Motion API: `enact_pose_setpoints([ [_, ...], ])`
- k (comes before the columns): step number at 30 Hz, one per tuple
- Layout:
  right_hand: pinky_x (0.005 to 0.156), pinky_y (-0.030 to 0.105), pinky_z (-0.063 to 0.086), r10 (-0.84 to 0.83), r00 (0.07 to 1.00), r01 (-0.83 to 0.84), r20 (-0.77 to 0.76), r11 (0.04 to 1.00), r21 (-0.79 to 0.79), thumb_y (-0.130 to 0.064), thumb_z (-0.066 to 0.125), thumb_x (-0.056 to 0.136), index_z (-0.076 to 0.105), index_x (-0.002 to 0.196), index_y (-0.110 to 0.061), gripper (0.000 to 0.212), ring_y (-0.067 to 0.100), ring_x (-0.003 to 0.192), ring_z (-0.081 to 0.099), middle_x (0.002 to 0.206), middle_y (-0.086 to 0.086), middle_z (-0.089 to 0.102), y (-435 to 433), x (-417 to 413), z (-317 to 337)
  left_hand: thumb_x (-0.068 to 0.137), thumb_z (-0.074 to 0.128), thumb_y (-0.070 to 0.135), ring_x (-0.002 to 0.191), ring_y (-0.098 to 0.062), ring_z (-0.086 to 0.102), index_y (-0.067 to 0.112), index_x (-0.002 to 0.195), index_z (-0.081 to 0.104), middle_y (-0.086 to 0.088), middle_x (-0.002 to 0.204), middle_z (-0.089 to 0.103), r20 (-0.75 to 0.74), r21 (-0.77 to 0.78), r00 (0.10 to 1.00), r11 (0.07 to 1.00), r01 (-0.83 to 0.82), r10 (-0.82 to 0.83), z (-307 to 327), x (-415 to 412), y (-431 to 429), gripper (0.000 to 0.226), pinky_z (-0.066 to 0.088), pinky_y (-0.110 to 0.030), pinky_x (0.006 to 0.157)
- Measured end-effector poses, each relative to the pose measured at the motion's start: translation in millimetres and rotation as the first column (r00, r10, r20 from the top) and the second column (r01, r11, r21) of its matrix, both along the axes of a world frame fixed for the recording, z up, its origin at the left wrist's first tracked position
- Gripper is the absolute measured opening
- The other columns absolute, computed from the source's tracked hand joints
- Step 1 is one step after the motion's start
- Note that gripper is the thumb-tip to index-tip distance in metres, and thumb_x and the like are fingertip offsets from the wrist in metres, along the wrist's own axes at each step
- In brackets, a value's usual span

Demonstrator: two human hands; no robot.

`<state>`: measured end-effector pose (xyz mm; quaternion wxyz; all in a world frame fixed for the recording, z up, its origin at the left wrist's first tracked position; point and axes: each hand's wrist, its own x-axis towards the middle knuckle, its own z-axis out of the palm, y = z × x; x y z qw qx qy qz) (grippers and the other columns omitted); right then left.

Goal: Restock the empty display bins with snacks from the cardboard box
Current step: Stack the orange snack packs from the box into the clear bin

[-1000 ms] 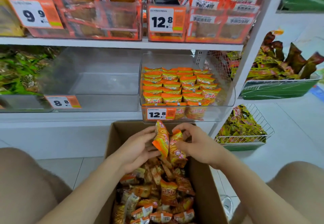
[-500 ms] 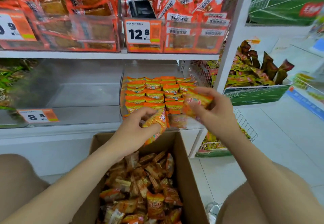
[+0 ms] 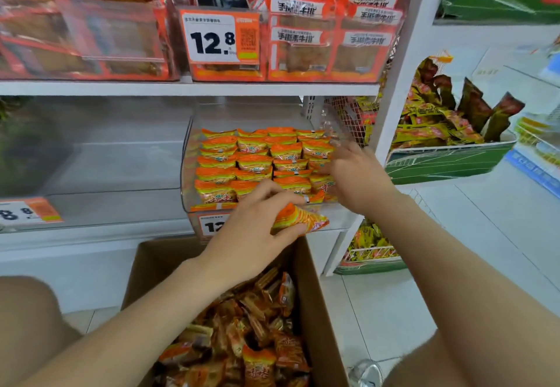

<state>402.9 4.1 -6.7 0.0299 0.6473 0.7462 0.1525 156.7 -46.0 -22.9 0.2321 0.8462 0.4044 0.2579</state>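
Many snacks (image 3: pixel 242 341) remain in the cardboard box (image 3: pixel 318 311). Above it the left hand (image 3: pixel 254 235) pinches one orange packet (image 3: pixel 298 220), nearer the shelf than half a second ago. The right hand (image 3: pixel 360 180), which then held a packet in the air, now reaches into the part-filled bin (image 3: pixel 186 174) (its grip is blurred, so nobody can tell). Beyond, the left bin (image 3: pixel 121 159) stands empty

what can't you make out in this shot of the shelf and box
Head view: the price tag on the bin is half covered by the left hand, which pinches a snack packet.
Head view: the right hand is motion-blurred in the bin; whether it holds anything is unclear.
Head view: the cardboard box runs off the bottom edge.
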Motion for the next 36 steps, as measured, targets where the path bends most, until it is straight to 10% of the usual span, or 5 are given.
enact_pose_setpoints([
  [8,0.067,0.040,0.052,0.006,0.972,-0.019,-0.235,0.998,-0.055,-0.018,0.062,0.101,0.057,0.081,-0.018,0.020,0.034,0.078,0.065,0.079,0.006,0.060,7,9,5,0.093,0.072,0.053,0.105,0.002,0.058,0.038,0.125,0.061,0.024,0.113,0.064,0.085,0.021,0.996,1.000,0.003,-0.005,1,3,15,0.037,0.047,-0.026,0.084],
  [13,0.065,0.018,0.050,0.137,0.582,-0.248,-0.802,0.969,-0.015,-0.055,0.075,0.090,0.078,0.111,-0.027,0.034,0.005,0.075,0.070,0.083,-0.009,0.075,-51,-20,43,0.086,0.081,0.050,0.112,0.000,0.054,0.042,0.131,0.055,0.020,0.123,0.056,0.163,0.072,0.987,0.997,-0.029,0.017,6,13,17,0.052,0.047,-0.027,0.091],
  [21,0.075,0.048,0.061,0.135,0.499,-0.044,-0.856,0.990,0.130,-0.028,0.075,0.095,0.074,0.112,-0.027,0.016,0.018,0.077,0.075,0.084,-0.002,0.077,-56,30,40,0.089,0.081,0.041,0.127,-0.003,0.049,0.033,0.145,0.045,0.016,0.140,0.043,0.031,0.114,0.999,0.993,-0.020,0.017,5,19,19,0.067,0.046,-0.028,0.103],
  [27,0.063,0.015,0.042,0.078,0.635,0.002,-0.768,0.995,0.103,-0.019,0.073,0.098,0.071,0.110,-0.025,0.013,-0.003,0.067,0.063,0.086,-0.024,0.064,-51,47,31,0.109,0.048,0.030,0.134,-0.010,0.044,0.025,0.137,0.062,0.010,0.140,0.054,-0.221,0.213,0.974,0.973,0.089,-0.041,-2,33,30,0.032,0.037,-0.041,0.114],
  [36,0.093,0.042,0.055,0.113,0.865,-0.100,-0.489,0.994,0.053,-0.019,0.070,0.098,0.076,0.119,-0.016,0.022,0.028,0.104,0.069,0.110,0.003,0.077,-33,41,29,0.099,0.050,0.053,0.134,-0.018,0.047,0.032,0.141,0.057,0.011,0.140,0.059,-0.452,0.098,0.881,0.974,0.204,-0.139,3,64,74,0.047,0.037,-0.052,0.109],
])
